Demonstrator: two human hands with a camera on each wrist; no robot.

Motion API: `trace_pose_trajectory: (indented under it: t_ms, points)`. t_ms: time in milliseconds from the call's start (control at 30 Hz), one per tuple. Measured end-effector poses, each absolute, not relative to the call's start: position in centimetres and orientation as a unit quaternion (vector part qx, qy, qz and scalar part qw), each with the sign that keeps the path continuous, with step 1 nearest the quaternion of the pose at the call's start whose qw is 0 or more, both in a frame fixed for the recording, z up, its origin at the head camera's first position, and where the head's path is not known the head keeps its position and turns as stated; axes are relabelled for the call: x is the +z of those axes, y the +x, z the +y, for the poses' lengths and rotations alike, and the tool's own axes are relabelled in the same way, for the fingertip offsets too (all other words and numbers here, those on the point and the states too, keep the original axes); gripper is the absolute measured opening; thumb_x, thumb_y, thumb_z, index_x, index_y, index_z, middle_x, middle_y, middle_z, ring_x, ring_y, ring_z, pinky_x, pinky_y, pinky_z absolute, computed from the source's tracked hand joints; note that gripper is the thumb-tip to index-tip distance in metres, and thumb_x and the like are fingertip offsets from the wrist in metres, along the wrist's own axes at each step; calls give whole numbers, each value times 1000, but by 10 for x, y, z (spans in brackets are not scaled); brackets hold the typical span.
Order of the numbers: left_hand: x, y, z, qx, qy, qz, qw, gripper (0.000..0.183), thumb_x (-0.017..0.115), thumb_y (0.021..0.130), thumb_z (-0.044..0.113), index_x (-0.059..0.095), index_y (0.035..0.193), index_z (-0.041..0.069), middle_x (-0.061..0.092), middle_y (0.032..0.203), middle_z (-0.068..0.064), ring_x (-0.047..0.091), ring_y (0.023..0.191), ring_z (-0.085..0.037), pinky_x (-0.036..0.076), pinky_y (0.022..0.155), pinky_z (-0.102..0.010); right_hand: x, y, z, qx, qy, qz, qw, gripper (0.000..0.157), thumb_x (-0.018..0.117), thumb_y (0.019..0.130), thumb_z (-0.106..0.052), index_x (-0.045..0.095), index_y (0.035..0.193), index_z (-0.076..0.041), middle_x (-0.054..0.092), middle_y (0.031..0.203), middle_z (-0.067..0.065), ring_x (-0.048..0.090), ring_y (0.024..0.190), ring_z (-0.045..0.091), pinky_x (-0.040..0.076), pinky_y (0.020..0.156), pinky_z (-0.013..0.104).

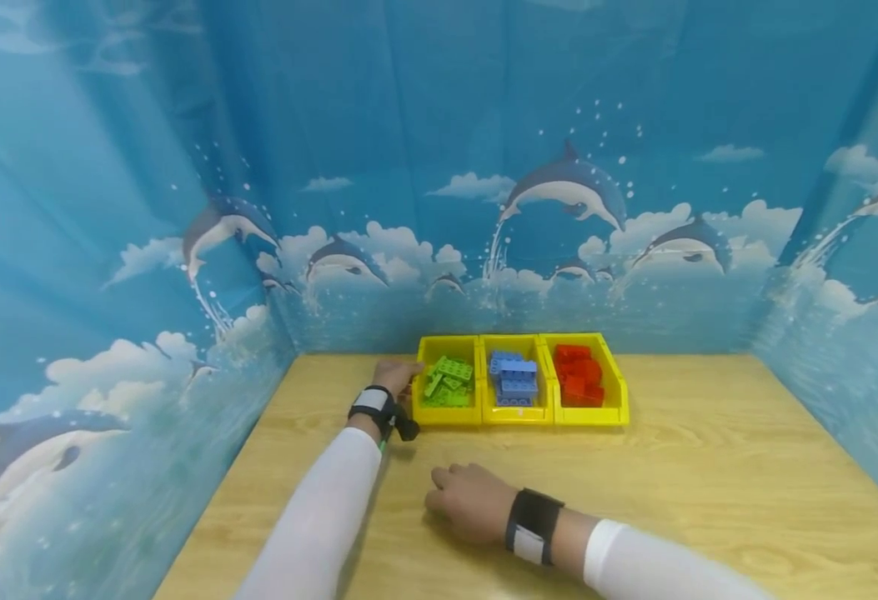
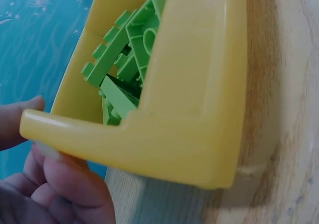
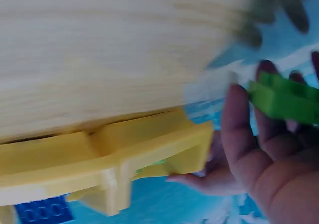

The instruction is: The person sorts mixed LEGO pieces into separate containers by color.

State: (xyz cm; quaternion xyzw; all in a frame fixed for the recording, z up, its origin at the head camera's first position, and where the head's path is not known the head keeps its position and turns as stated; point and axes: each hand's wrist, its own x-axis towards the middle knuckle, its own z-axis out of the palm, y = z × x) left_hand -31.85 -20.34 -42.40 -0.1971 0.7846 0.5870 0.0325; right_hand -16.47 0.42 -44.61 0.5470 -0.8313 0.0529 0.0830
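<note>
My left hand pinches the left side wall of the green-filled yellow bin, thumb on one side of the rim and curled fingers on the other. Inside that bin lie several green toy bricks. In front of the bins, low over the table, is my right hand. The right wrist view shows it holding a green toy brick at its fingers; in the head view this brick is hidden under the hand.
Joined to the green bin's right are a yellow bin of blue bricks and another yellow bin of red bricks. They stand at the back of the wooden table, before a dolphin-printed curtain.
</note>
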Motion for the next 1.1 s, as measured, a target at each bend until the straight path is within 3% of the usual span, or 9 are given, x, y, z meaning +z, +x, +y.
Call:
trace_pose_trajectory:
  t_ms: [100, 200, 300, 400, 533, 667, 767, 900, 1100]
  points:
    - [-426, -318, -202, 593, -202, 779, 28, 33, 73, 89, 33, 66, 104, 4, 60, 92, -10, 56, 69, -21, 49, 52, -31, -440, -175, 15, 69, 530, -845, 13, 5, 66, 89, -27, 66, 84, -30, 53, 75, -16, 44, 66, 3, 34, 59, 21]
    - [-428, -319, -201, 598, -205, 774, 24, 33, 74, 88, 33, 67, 103, 4, 61, 92, -10, 58, 70, -22, 50, 52, -31, -427, -194, 24, 98, 483, -869, -43, 19, 62, 90, -32, 61, 71, -28, 47, 60, -18, 40, 53, 2, 33, 52, 21]
    - [-429, -319, -202, 597, -208, 775, 22, 33, 73, 88, 34, 67, 102, 5, 62, 93, -10, 59, 73, -23, 50, 54, -32, -410, -221, 24, 105, 451, -886, -28, 42, 53, 95, -39, 48, 56, -25, 34, 47, -14, 28, 41, 4, 26, 41, 21]
    - [-431, -318, -202, 595, -219, 773, 20, 33, 73, 87, 35, 68, 101, 6, 64, 95, -10, 60, 77, -24, 50, 56, -32, -399, -251, 13, 97, 449, -887, 43, 44, 45, 97, -34, 41, 54, -23, 30, 48, -10, 25, 42, 7, 22, 43, 24]
    - [-434, -318, -197, 598, -225, 769, 22, 36, 74, 87, 37, 68, 104, 6, 65, 98, -11, 62, 81, -25, 50, 59, -32, -405, -285, -3, 87, 437, -885, 134, 29, 42, 97, -29, 51, 70, -21, 47, 63, -4, 43, 59, 14, 34, 59, 32]
    - [-436, -316, -189, 600, -209, 772, 26, 40, 72, 88, 37, 67, 109, 4, 66, 102, -12, 63, 84, -25, 52, 60, -31, -425, -304, -11, 36, 404, -895, 184, 18, 49, 98, -28, 62, 104, -17, 61, 98, 4, 54, 94, 24, 43, 81, 43]
    - [-436, -315, -184, 601, -200, 773, 27, 39, 71, 89, 37, 68, 109, 4, 67, 103, -11, 64, 85, -25, 52, 61, -31, -438, -311, -12, -30, 387, -893, 226, 27, 55, 98, -27, 58, 123, -15, 58, 113, 8, 53, 106, 28, 45, 92, 45]
    - [-431, -312, -184, 601, -194, 775, 22, 39, 71, 89, 38, 68, 108, 4, 66, 102, -10, 62, 84, -24, 51, 60, -29, -446, -315, -13, -82, 381, -879, 276, 38, 56, 98, -23, 54, 135, -13, 56, 123, 9, 52, 113, 29, 44, 102, 43]
    - [-424, -312, -189, 602, -194, 774, 23, 49, 72, 88, 40, 64, 119, 3, 64, 105, -11, 62, 83, -23, 51, 59, -29, -441, -314, -16, -93, 374, -885, 262, 55, 51, 102, -33, 40, 149, -6, 45, 150, 12, 41, 138, 30, 28, 117, 46]
